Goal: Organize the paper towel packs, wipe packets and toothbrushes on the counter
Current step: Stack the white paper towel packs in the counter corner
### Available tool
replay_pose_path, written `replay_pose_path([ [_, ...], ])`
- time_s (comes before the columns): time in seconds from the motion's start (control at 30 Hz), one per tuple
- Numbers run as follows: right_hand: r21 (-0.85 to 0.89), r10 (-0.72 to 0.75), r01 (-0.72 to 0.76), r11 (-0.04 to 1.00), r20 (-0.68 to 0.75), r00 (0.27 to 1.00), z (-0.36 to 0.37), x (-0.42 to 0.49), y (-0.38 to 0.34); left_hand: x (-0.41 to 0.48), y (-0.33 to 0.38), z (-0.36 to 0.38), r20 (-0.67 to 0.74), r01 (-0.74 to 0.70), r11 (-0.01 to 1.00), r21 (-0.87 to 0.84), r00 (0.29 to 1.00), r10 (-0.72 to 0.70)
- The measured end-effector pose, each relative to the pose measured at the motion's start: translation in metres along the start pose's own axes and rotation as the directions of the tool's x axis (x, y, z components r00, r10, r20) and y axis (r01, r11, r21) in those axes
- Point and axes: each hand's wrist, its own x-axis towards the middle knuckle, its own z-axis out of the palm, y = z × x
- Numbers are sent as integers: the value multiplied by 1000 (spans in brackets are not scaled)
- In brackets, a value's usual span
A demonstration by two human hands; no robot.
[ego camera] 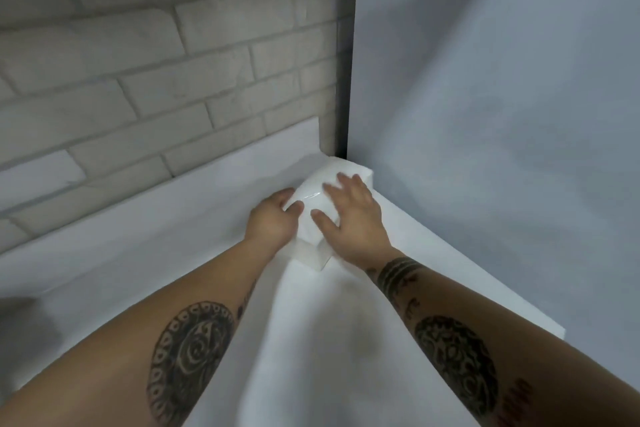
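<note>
1. Brick wall (pixel 138 62): pale grey, painted brick pattern. It runs along the far edge of the tabletop.

2. Grey panel (pixel 502 97): smooth and plain. It stands along the right edge of the tabletop.

3. Tabletop (pixel 329 340): a white, matt surface. Its far right corner lies where the brick wall and the grey panel meet.

4. Dark strip (pixel 346 62): a narrow vertical band between the brick wall and the grey panel. It comes down to the far right corner of the tabletop.

5. Left forearm (pixel 156 350) and right forearm (pixel 467 340): both bare and both tattooed. They reach in from the near edge and converge toward the far right corner.

6. Paper towel pack (pixel 311 198): white, in a glossy clear film that catches the light on top. It lies in the far right corner of the tabletop, its far end close against the foot of the dark strip. It sits tilted on a lower white block (pixel 317 258), whose near corner shows below it. Whether the lower white block is a second pack cannot be told, as the frame is soft.

7. Right hand (pixel 353 215): laid flat on the top face of the paper towel pack, fingers straight and spread, thumb held out to the side. It presses on the pack and does not close round it.

8. Left hand (pixel 273 218): at the left side of the paper towel pack. The thumb lies on the top face and the fingers curl round the left edge, so the hand grips the pack.
</note>
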Motion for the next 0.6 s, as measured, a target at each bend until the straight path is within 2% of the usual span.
replay_pose_path([
  [0.07, -126, -68, 85, 988, 133, 989, 4, 15, 13, 11, 4, -1, -82, -38, 993, 113, 995, 47],
  [0.13, -169, -27, 57, 984, 173, 985, 8, 36, 18, 19, 5, 1, -154, -151, 952, 266, 968, 197],
  [0.2, -191, -10, 42, 981, 164, 986, 13, 56, 17, 27, 4, 5, -119, -249, 874, 416, 939, 324],
  [0.23, -195, -14, 49, 980, 176, 984, 12, 63, 16, 28, 2, 7, -88, -268, 854, 446, 936, 340],
  [0.4, -268, -39, 148, 952, 374, 927, 3, 119, 22, 66, 1, -3, -45, -221, 886, 408, 964, 261],
  [0.6, -355, -22, 154, 922, 349, 937, 19, 140, 18, 98, 3, -17, 6, -174, 891, 418, 982, 189],
])
